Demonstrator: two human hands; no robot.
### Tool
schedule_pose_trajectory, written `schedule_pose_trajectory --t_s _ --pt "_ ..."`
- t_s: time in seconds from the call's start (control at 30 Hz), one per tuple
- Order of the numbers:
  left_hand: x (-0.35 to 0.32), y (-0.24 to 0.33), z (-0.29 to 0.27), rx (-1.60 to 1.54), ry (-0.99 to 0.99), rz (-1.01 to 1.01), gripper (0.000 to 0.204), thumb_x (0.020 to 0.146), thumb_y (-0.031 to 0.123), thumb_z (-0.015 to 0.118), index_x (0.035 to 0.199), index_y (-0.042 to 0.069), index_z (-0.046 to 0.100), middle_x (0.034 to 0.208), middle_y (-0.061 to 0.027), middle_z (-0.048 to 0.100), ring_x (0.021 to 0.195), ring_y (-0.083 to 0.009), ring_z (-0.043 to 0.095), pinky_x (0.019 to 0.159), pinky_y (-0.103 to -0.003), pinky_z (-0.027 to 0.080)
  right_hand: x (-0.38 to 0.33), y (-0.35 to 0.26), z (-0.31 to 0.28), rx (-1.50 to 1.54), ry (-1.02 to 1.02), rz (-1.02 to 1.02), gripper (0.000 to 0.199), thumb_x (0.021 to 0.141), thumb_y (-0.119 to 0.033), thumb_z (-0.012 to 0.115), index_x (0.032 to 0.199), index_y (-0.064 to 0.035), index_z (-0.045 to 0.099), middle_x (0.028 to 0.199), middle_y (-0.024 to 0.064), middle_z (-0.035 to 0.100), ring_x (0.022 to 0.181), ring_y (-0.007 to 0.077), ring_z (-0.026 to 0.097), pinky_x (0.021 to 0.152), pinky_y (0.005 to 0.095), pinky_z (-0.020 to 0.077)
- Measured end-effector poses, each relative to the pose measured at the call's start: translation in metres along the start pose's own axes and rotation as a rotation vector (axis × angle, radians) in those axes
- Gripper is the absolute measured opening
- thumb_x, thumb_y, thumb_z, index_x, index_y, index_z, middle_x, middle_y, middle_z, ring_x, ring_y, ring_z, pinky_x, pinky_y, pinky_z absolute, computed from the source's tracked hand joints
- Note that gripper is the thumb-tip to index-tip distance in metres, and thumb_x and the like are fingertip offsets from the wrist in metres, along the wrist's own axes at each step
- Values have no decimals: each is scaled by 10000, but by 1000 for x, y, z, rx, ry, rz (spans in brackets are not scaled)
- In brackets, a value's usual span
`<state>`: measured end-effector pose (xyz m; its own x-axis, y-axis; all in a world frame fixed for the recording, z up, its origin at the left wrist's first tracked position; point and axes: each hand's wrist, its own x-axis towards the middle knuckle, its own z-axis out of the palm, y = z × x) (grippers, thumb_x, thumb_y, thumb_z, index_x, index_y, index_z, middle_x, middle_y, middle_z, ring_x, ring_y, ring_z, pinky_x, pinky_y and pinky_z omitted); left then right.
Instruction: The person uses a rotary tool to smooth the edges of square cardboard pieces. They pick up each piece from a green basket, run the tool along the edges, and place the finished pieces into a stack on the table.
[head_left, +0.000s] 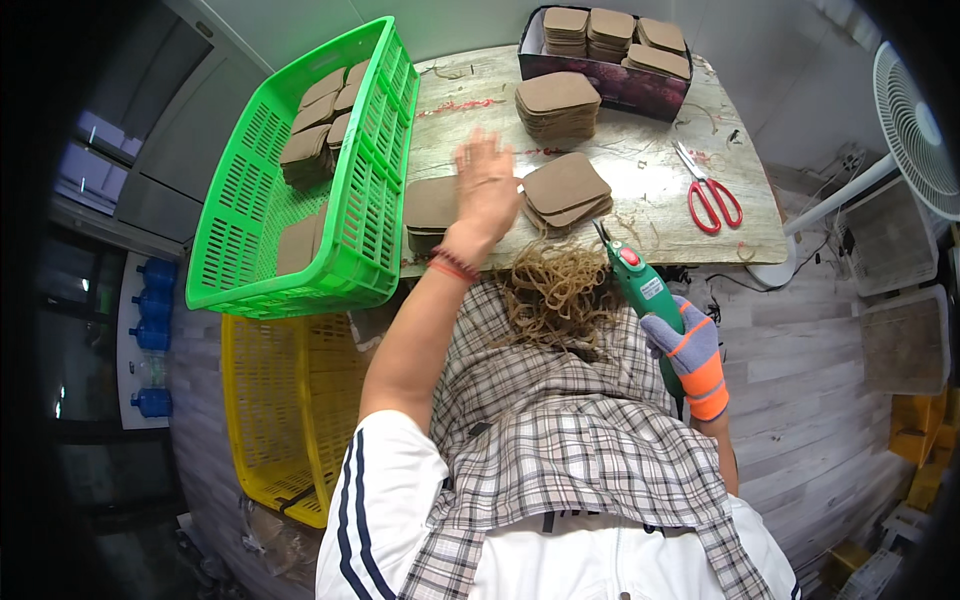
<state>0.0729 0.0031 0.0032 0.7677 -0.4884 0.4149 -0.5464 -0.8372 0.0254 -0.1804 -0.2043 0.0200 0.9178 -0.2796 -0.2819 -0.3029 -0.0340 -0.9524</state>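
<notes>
My bare left hand [487,190] is slightly blurred, its fingers stretched out, with nothing seen in it. It hovers beside a stack of brown, round-cornered pads [426,205] and partly covers them. To its right lies another small stack of pads [565,188], its layers unevenly turned. My right hand [699,358], in a grey and orange glove, is closed around green electric scissors [643,283] with a red button. Their narrow blades point at the near edge of that small stack. Curly brown trimmings [558,290] are heaped on my plaid apron [580,440].
On the left, a green crate [375,235] holds stacks of pads; a yellow crate [270,440] stands below. A taller pad stack [556,105] and a dark box [600,88] of pads sit farther back. Red-handled scissors [713,203] lie right, near a white fan [915,130].
</notes>
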Motion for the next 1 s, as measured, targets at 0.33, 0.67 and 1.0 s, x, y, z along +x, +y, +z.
schedule_pose_trajectory --t_s 0.33,0.67,1.0 --pt "19 32 43 -216 -43 -74 573 634 195 750 1149 37 554 1055 -127 591 1031 -301 493 934 -401 314 5 7 -7 15 83 -1 360 775 -191 724 1041 14 595 707 15 616 559 39 523 489 196 408" --pt "-15 73 8 -2337 115 -876 345 858 -22 572 1179 25 457 1150 -90 553 1069 -244 536 957 -423 443 8 4 -6 43 135 -43 261 777 -174 723 946 -5 617 668 0 592 545 32 511 482 195 397" --pt "-22 113 5 -2801 212 -873 395 853 -16 573 1220 35 435 1185 -103 537 1119 -269 521 1026 -447 407 -2 -17 4 118 124 -20 282 792 -176 710 990 -7 600 666 -7 580 539 42 508 477 196 401"
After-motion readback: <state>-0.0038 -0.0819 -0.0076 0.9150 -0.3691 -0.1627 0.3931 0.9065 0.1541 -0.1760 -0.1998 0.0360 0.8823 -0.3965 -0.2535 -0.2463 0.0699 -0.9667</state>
